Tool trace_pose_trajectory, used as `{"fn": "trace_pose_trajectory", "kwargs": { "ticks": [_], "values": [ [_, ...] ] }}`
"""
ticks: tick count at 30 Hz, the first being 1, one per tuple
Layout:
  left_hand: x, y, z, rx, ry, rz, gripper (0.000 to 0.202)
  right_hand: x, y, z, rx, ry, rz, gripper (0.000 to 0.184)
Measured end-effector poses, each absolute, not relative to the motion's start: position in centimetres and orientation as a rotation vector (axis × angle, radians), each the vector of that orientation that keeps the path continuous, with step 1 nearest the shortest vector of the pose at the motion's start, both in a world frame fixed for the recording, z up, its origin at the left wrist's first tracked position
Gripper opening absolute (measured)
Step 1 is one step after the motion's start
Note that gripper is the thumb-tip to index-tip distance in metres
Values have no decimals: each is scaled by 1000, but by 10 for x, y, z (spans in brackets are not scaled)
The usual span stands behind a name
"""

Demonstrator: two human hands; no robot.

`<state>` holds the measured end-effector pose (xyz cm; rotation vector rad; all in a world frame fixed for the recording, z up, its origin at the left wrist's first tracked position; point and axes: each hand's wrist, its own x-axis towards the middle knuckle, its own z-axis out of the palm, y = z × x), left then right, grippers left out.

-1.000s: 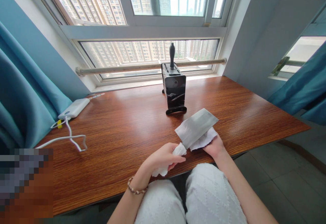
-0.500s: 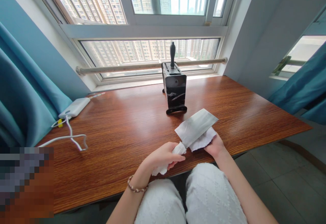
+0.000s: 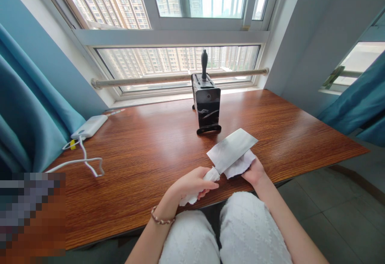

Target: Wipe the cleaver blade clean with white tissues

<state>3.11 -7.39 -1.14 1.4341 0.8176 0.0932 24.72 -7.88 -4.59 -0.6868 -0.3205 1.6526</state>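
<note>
My left hand (image 3: 195,182), with a braided bracelet on its wrist, is closed around the handle of a cleaver (image 3: 231,148). White tissue (image 3: 213,174) is wrapped around that handle and sticks out below my hand. The broad, shiny blade points up and to the right, tilted over the table. My right hand (image 3: 254,171) holds a white cloth (image 3: 239,166) beneath the lower edge of the blade; most of its fingers are hidden under the cloth. Whether the cloth presses on the metal, I cannot tell.
A black knife block (image 3: 208,105) with one grey-handled tool (image 3: 204,59) stands on the wooden table (image 3: 144,144), beyond the blade. At the left lie a white power bank (image 3: 89,127) and its cable (image 3: 86,158). A rail (image 3: 144,81) crosses the window behind.
</note>
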Motion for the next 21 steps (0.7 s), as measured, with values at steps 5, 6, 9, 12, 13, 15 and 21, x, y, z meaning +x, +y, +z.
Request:
{"fn": "trace_pose_trajectory", "kwargs": {
  "ticks": [5,6,9,12,13,15,21],
  "values": [
    [30,-73,-14,1446,789,112,24,248,-80,-45,-717,-397,1635,28],
    [29,-73,-15,1444,785,117,24,248,-80,-45,-728,-412,1628,28],
    [29,-73,-16,1440,789,127,24,248,-80,-47,-777,-458,1591,29],
    [29,-74,-16,1435,796,127,25,247,-80,-51,-821,-532,1533,30],
    [29,-74,-16,1433,799,126,26,247,-79,-52,-831,-554,1509,30],
    [29,-74,-16,1432,809,122,26,250,-76,-55,-843,-575,1451,30],
    [31,-75,-13,1424,852,111,32,288,-73,-46,-798,-567,998,39]
  ]
}}
